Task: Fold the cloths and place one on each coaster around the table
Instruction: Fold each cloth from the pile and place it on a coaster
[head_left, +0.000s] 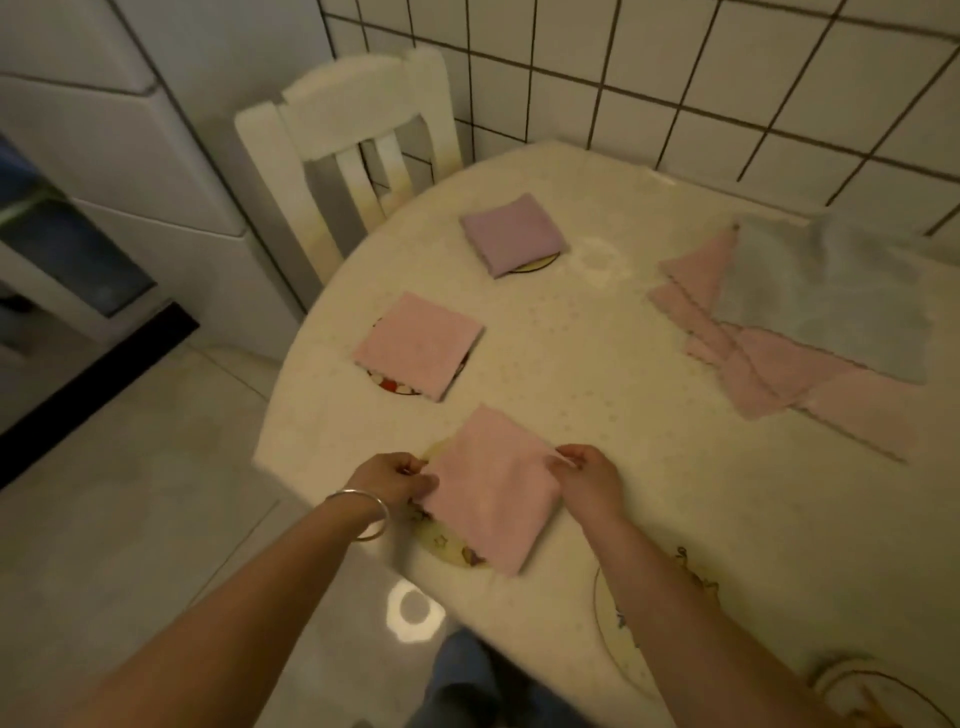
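Cloth (493, 493), pink, folded square, soft-napped, on star-patterned coaster (447, 548)

Three folded cloths (493, 488), five coasters (452, 545), one chair (343, 135).

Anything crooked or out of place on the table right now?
Nothing damaged or spilled. The folded pink cloth held by both hands sits skewed on its coaster. The unfolded cloths lie in a loose, overlapping pile at the far right.
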